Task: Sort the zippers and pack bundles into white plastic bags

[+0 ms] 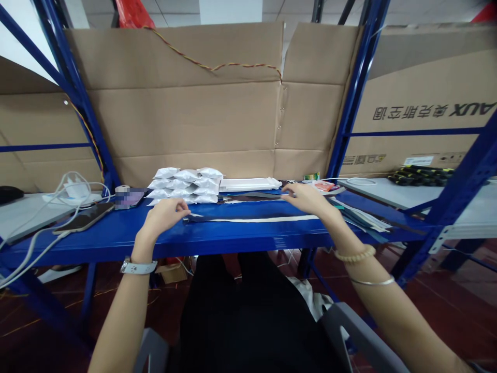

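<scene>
My left hand [166,213] is closed in a pinch, thumb and forefinger at the left end of a long dark strip with a white edge [252,219]. This strip lies along the front of the blue table. Farther back, my right hand [305,198] has its bent fingertips at the right end of some flat dark strips [254,196]; they appear to pinch one, though the contact is small. Silvery-white packets [186,184] are piled behind my left hand. Under my right forearm lies a bundle of loose strips [361,217].
A white tray-like piece [250,184] lies behind the strips. Phones [83,217] and white cables [33,248] are on the left. Cardboard [186,119] stands as a back wall between blue posts [359,88]. Dark rods with yellow marks [421,176] lie on the right-hand table.
</scene>
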A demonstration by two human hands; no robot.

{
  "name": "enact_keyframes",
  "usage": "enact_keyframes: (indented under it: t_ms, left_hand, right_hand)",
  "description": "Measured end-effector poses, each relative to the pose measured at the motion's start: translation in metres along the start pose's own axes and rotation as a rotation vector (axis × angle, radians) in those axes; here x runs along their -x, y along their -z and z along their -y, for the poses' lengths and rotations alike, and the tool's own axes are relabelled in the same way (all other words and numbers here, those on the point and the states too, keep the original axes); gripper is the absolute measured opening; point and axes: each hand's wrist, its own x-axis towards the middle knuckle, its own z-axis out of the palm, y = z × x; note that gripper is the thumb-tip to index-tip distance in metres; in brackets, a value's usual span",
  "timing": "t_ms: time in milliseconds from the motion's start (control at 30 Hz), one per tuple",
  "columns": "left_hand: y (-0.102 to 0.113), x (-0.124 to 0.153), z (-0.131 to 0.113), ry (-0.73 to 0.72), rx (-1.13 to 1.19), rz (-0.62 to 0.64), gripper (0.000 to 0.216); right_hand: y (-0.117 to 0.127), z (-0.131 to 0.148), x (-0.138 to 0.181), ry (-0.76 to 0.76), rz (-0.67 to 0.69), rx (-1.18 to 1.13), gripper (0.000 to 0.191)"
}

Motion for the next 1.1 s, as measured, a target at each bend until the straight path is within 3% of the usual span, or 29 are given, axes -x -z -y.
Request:
enact_keyframes:
  t_ms: [133, 333, 467, 833, 1100]
  left_hand:
    - [0.002, 0.002, -0.006, 0.003, -0.014, -0.034, 0.020]
    - [-0.002, 0.003, -0.016, -0.055, 0.004, -0.077, 0.020]
    - [-0.004, 0.005, -0.024, -0.038, 0.002, -0.080, 0.019]
    - [-0.018, 0.004, -0.039, -0.062, 0.044, -0.074, 0.018]
    - [-0.023, 0.003, -0.046, -0.080, 0.083, -0.088, 0.018]
  right_hand:
    - [-0.015, 0.056, -0.047, 0.202, 0.156, -0.001, 0.024]
    - [-0.062, 0.093, -0.092, 0.179, 0.221, -0.003, 0.022]
    - [-0.074, 0.096, -0.093, 0.131, 0.201, 0.002, 0.015]
    - [-0.076, 0.083, -0.093, 0.104, 0.077, -0.135, 0.015]
    - [-0.059, 0.079, -0.091, 0.112, 0.044, -0.404, 0.014]
